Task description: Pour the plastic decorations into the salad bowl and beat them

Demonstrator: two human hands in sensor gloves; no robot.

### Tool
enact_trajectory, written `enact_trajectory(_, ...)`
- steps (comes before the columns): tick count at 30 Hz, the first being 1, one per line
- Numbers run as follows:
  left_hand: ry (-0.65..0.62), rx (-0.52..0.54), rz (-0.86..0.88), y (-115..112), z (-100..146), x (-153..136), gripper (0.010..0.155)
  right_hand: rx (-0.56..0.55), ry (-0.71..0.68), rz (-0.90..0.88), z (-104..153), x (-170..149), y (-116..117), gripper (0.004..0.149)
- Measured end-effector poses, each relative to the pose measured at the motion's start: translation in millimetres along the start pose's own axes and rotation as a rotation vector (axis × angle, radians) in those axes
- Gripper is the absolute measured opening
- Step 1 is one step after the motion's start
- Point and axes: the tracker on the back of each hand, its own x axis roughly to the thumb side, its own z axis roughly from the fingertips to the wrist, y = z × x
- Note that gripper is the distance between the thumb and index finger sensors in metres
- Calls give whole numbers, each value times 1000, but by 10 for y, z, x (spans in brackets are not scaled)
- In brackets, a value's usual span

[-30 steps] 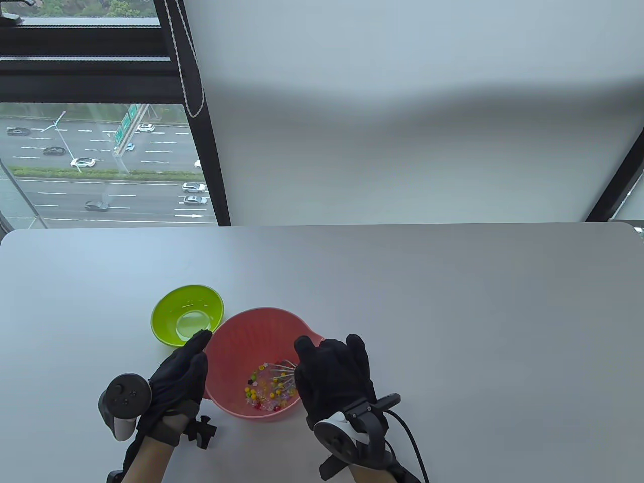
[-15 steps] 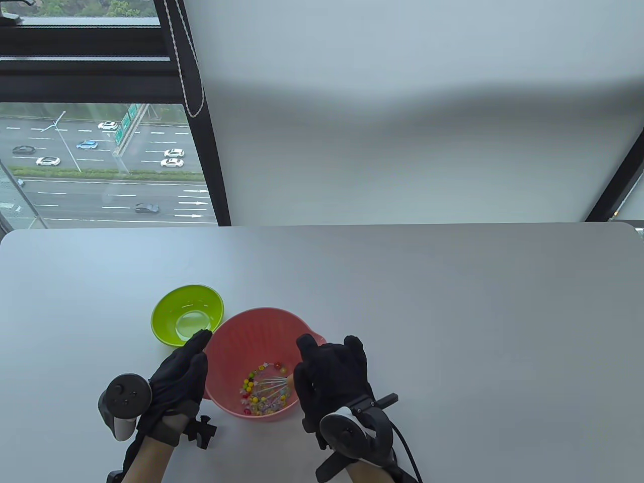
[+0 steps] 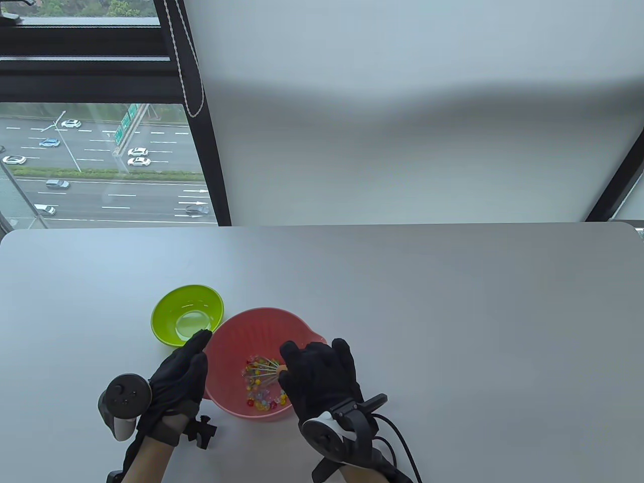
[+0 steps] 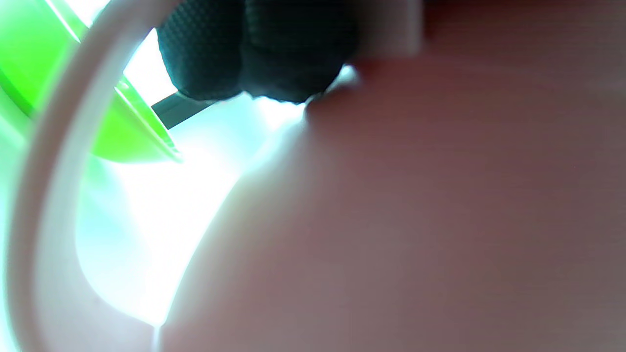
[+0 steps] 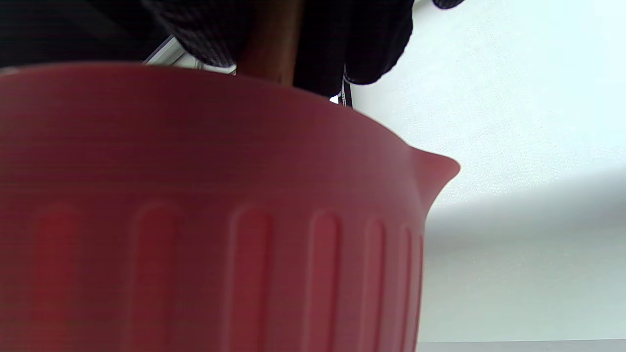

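A pink salad bowl (image 3: 241, 332) with a pour spout stands near the table's front; its ribbed outer wall (image 5: 205, 234) fills the right wrist view. Small coloured plastic decorations (image 3: 259, 395) lie in its bottom. My right hand (image 3: 317, 375) grips the brown handle (image 5: 271, 46) of a wire whisk (image 3: 264, 372), whose wires sit among the decorations. My left hand (image 3: 181, 375) rests with straight fingers against the bowl's left outer wall (image 4: 415, 220); its fingertips (image 4: 254, 54) show at the top of the left wrist view.
A lime-green bowl (image 3: 187, 314) stands just behind and left of the pink bowl, seen also as a green bowl edge (image 4: 122, 142) close to my left fingertips. The grey table (image 3: 427, 312) stretches to the right and back. A window is behind.
My right hand has shifted left and slightly toward the front with the whisk, and the decorations have been swept about inside the bowl. The left hand has not moved.
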Motion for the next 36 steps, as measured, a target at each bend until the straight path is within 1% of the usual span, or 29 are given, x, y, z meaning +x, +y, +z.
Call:
enact_trajectory(4, 0, 0, 0, 0, 0, 0, 59, -23, -9, 53, -3, -16, -23, 64)
enact_trajectory(9, 0, 0, 0, 0, 1, -1, 59, -35, 5, 49, -14, -44, -57, 62)
enact_trajectory(23, 0, 0, 0, -1, 1, -1, 59, -114, 91, -34, -31, -187, -201, 59)
enact_trajectory(28, 0, 0, 0, -1, 1, -1, 59, -106, 114, -77, -34, -207, -196, 58)
enact_trajectory(31, 0, 0, 0, -1, 1, -1, 59, -70, 134, -131, -30, -205, -144, 58)
enact_trajectory(36, 0, 0, 0, -1, 1, 0, 59, -5, 85, -135, -23, -113, -49, 60)
